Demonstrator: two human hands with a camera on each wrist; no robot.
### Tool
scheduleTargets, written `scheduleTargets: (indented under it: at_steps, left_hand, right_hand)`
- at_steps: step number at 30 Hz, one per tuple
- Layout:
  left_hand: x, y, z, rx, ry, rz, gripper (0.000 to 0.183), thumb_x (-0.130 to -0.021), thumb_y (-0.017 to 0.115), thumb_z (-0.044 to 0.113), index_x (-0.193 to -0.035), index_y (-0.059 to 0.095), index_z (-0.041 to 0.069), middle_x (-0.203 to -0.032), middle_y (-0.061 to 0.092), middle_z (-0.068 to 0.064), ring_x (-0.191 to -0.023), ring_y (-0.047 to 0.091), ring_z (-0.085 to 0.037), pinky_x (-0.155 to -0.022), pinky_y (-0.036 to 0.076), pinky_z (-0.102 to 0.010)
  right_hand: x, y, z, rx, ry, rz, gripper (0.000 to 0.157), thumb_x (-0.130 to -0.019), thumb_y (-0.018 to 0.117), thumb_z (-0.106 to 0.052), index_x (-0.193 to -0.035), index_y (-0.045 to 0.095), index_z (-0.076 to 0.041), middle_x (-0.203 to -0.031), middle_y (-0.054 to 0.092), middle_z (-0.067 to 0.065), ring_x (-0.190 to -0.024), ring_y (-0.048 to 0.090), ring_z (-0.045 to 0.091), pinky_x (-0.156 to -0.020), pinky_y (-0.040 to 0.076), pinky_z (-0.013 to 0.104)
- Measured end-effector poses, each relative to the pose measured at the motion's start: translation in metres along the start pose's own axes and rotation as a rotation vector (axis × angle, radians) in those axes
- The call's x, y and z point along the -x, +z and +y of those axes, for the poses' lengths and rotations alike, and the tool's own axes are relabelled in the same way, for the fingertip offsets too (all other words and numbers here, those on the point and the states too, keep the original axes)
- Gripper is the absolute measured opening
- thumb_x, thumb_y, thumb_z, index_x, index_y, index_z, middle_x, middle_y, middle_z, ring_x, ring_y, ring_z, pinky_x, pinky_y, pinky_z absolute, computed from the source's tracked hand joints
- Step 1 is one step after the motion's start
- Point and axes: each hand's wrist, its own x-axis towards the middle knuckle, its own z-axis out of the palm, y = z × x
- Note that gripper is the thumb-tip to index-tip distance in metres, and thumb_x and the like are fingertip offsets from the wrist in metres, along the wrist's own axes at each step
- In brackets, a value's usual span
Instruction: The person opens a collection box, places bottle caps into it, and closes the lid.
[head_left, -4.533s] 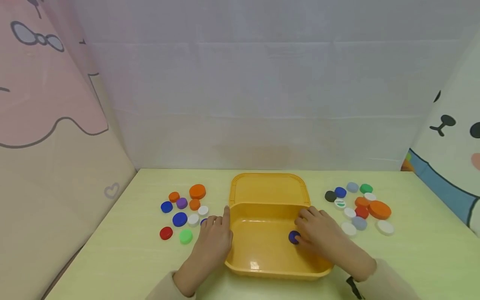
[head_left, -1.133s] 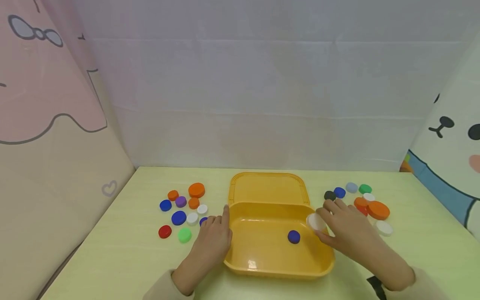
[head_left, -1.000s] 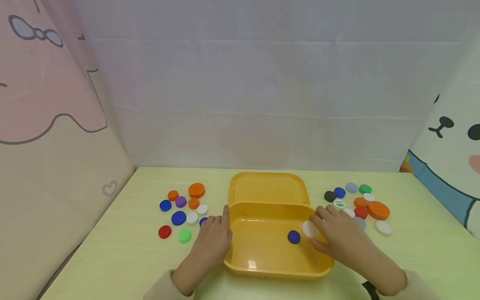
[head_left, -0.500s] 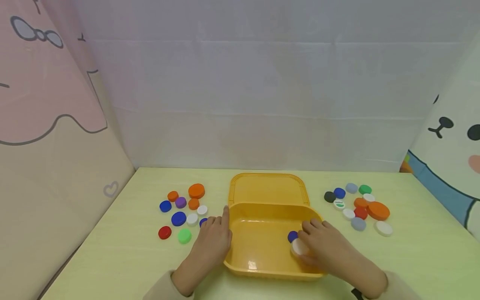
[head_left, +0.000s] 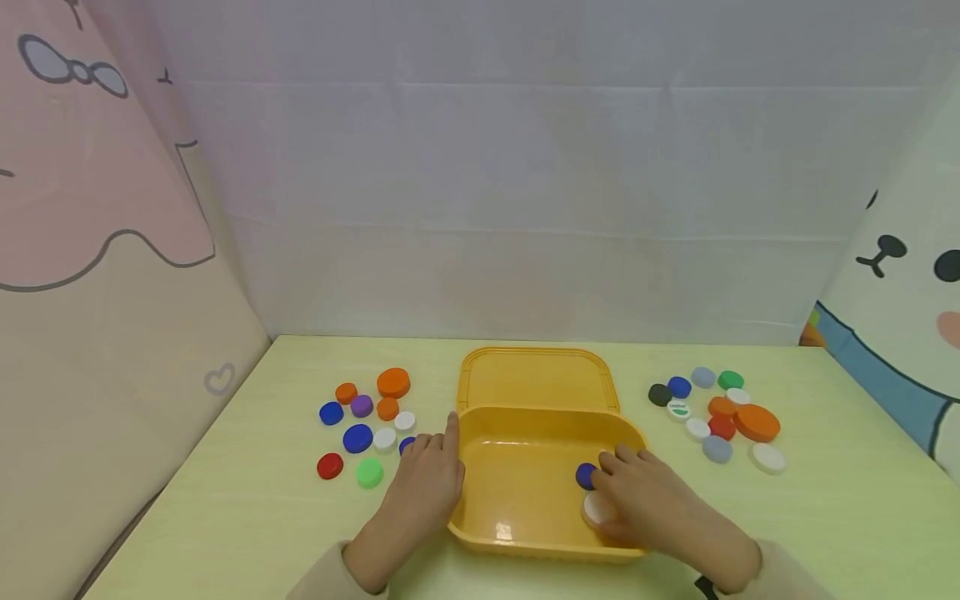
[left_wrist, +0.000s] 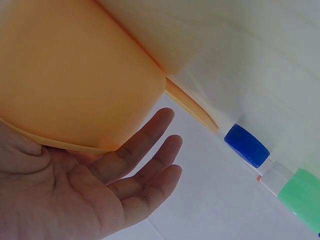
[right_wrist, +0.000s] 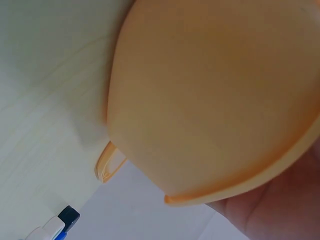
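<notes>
A yellow plastic box stands open-topped at the front middle, its yellow lid lying behind it. My left hand rests on the left rim, index finger stretched along it. In the left wrist view its other fingers hang relaxed outside the wall. My right hand reaches over the right rim into the box and holds a white bottle cap low over the floor. Just behind that cap lies a dark blue bottle cap. In the right wrist view the box wall hides the fingertips.
Left on the table are several caps, among them a red one, a light green one and an orange one. More lie right, including a big orange cap and a black one. A pale curtain hangs behind.
My right hand has carried the white cap from over the right rim down into the box, moving left and toward me, beside the blue cap. The left hand has stayed at the rim.
</notes>
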Motion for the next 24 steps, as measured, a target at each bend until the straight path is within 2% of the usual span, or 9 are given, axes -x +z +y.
scheduleTargets:
  at_steps: [15, 24]
  left_hand:
    - [-0.0007, -0.0008, 0.0003, -0.004, -0.007, -0.012, 0.051, -0.092, 0.044, 0.016, -0.138, 0.033, -0.003, -0.108, 0.061, -0.016, -0.101, 0.052, -0.03, -0.09, 0.042, -0.042]
    - [-0.0004, -0.0013, 0.0006, 0.001, -0.006, -0.015, 0.051, -0.092, 0.044, 0.016, -0.138, 0.033, -0.003, -0.108, 0.061, -0.016, -0.101, 0.052, -0.03, -0.091, 0.042, -0.042]
  right_hand:
    - [-0.0032, 0.0023, 0.0007, 0.01, -0.003, -0.069, 0.038, -0.066, 0.074, -0.045, -0.083, 0.059, -0.015, -0.079, 0.05, -0.004, -0.071, 0.04, 0.013, -0.06, 0.035, 0.028]
    - [-0.0036, -0.0062, 0.0032, 0.078, -0.005, 0.033, 0.03, -0.072, 0.07, -0.041, -0.085, 0.062, -0.016, -0.074, 0.048, -0.006, -0.069, 0.04, 0.013, -0.06, 0.035, 0.027]
